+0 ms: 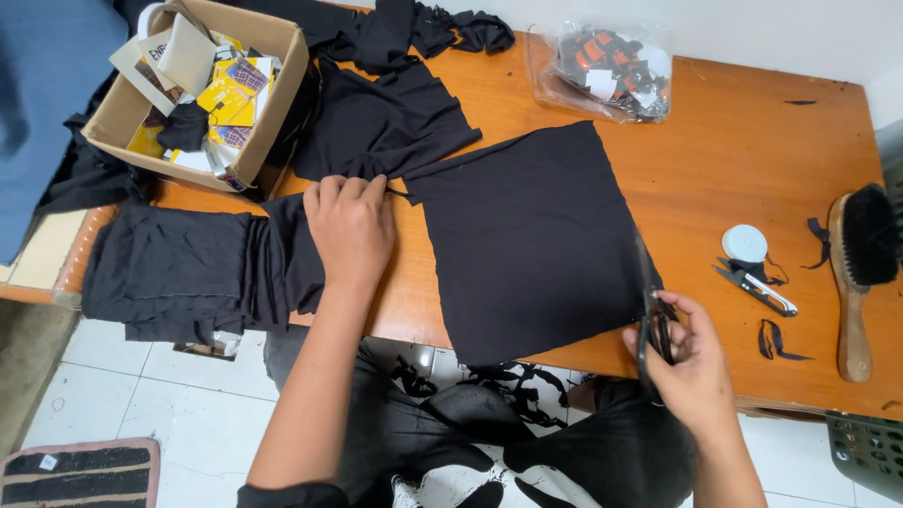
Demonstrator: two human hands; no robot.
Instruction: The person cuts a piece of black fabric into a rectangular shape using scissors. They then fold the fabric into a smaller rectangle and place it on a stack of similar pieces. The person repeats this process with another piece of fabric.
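One flat black fabric square (531,240) lies pinned by the left hand (348,230); the right hand (687,362) grips scissors (649,315).

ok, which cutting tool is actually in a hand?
The large black scissors in the right hand, at the black fabric's right edge. The small thread snips lie untouched near the brush.

A small tailoring workshop: an orange wooden table (752,141) carries stacked black fabric pieces (179,273), a cardboard box of labels (202,89), small thread snips (757,287) and a wooden-handled brush (861,273).
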